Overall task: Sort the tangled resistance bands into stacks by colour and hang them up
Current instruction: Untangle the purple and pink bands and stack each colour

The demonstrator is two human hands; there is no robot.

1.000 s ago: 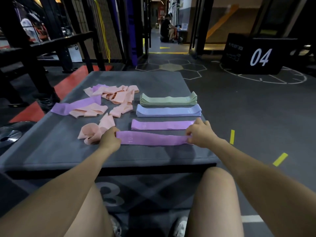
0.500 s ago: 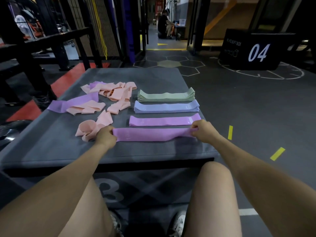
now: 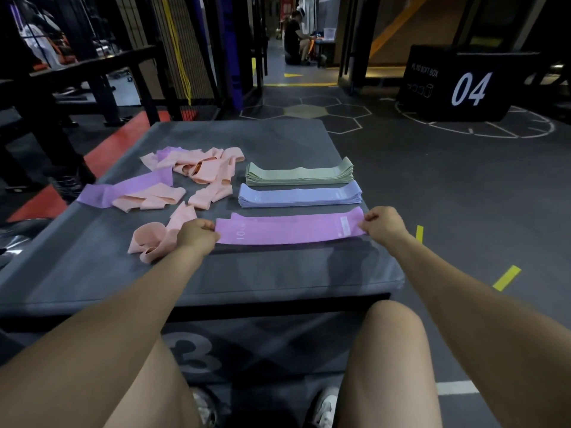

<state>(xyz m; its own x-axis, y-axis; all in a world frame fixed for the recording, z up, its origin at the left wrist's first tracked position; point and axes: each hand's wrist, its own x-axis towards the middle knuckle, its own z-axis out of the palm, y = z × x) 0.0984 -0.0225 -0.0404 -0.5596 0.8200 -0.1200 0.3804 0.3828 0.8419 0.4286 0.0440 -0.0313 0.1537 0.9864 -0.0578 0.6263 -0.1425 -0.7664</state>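
The pink band [image 3: 290,231] carries "10" in white near its left end. The grey box [image 3: 247,344] shows a large "3". The black box [image 3: 457,84] reads "04" and "PLYO SOFT BOX".

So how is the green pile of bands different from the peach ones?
The green stack lies flat, folded and squared up; the peach bands sprawl twisted and overlapping. The green stack holds one colour; the peach bands have a purple band mixed in. Both sit on the grey box top, untouched by either hand.
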